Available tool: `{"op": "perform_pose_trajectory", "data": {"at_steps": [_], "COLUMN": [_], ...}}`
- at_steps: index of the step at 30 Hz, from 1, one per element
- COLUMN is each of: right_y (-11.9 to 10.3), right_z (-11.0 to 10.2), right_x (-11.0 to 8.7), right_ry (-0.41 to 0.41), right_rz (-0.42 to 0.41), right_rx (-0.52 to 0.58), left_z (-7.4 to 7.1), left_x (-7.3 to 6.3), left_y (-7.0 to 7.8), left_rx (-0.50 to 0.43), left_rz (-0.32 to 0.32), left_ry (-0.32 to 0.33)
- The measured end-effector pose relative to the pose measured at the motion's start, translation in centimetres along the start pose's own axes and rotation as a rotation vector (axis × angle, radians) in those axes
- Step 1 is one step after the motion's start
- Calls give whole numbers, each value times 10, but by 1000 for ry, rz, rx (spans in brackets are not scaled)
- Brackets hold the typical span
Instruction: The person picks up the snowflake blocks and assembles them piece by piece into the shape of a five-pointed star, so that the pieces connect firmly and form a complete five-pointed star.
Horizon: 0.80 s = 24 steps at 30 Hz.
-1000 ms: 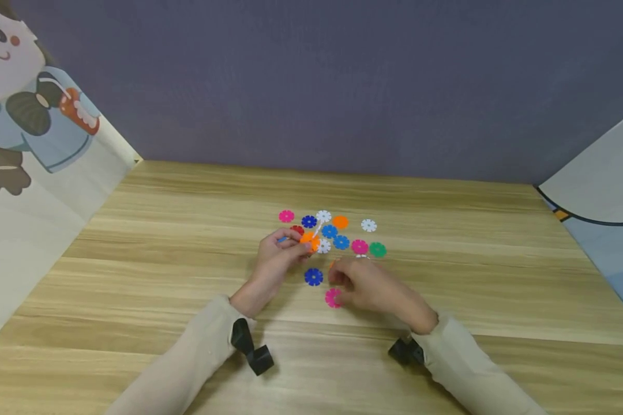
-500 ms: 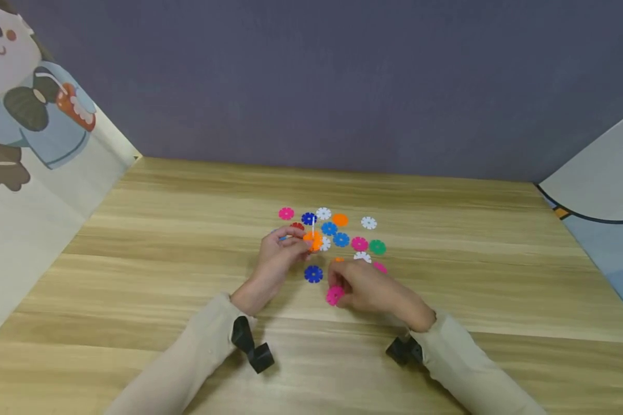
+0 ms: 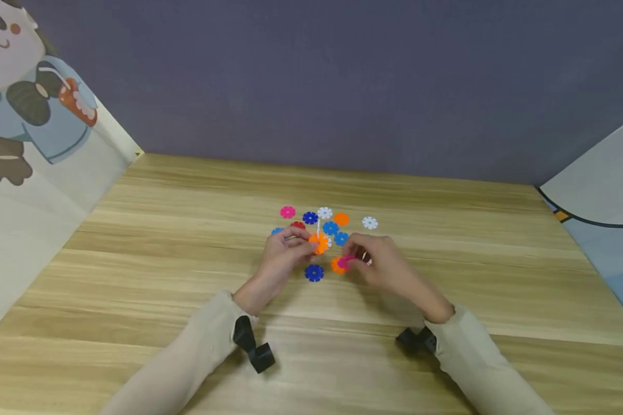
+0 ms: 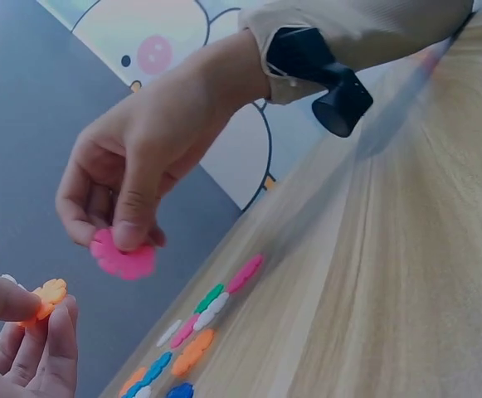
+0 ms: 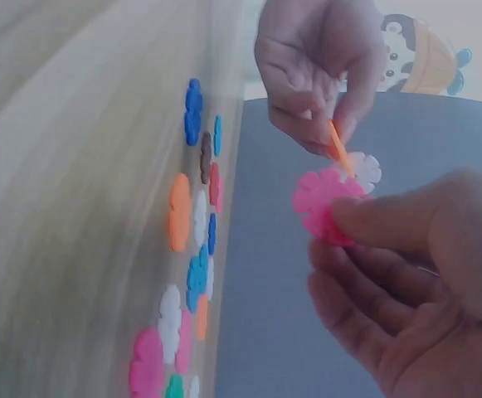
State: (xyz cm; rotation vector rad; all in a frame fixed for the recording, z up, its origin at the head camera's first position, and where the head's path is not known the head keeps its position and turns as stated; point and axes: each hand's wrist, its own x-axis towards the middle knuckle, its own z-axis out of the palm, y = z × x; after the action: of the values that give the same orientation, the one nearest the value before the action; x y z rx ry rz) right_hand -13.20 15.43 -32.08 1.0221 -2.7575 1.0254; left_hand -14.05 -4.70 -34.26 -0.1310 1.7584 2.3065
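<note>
My left hand (image 3: 282,256) pinches an orange notched snowflake disc (image 3: 319,244) between thumb and fingers, above the table. Slotted to its far side is a white disc (image 5: 367,171), which shows edge-on in the head view. To the right, my right hand (image 3: 384,259) holds a pink snowflake disc (image 4: 123,257) by its edge, thumb on one face. The pink disc is lifted off the table and apart from the orange one; in the right wrist view it overlaps the joined pair.
Loose discs lie flat on the wooden table (image 3: 187,230) around and beyond both hands. Among them are a dark blue disc (image 3: 314,273), an orange disc (image 3: 336,266), a light blue disc (image 3: 330,228) and a white disc (image 3: 370,222). A dark panel (image 3: 311,86) stands behind.
My right hand has taken the pink disc from the near table, lifted it and moved it away from me. The left hand stays nearly in place; its white disc has turned from slanted to nearly upright.
</note>
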Motion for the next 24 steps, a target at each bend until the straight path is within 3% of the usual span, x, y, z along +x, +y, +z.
{"op": "perform_pose_trajectory", "data": {"at_steps": [4,9,24], "right_y": [1,1,-2], "right_z": [-5,-8,-3], "right_x": [0,0,0], "right_ry": [107,169,210], "right_rz": [-27,-38,-138], "right_rx": [1,5,-37], "left_z": [2,3,6], "left_x": [-3,-5,-10], "left_y": [-2,-4,-6], "left_rx": [21,29,16], "left_rz": [-15,-14,2], "left_ry": [-25,-74,-115]}}
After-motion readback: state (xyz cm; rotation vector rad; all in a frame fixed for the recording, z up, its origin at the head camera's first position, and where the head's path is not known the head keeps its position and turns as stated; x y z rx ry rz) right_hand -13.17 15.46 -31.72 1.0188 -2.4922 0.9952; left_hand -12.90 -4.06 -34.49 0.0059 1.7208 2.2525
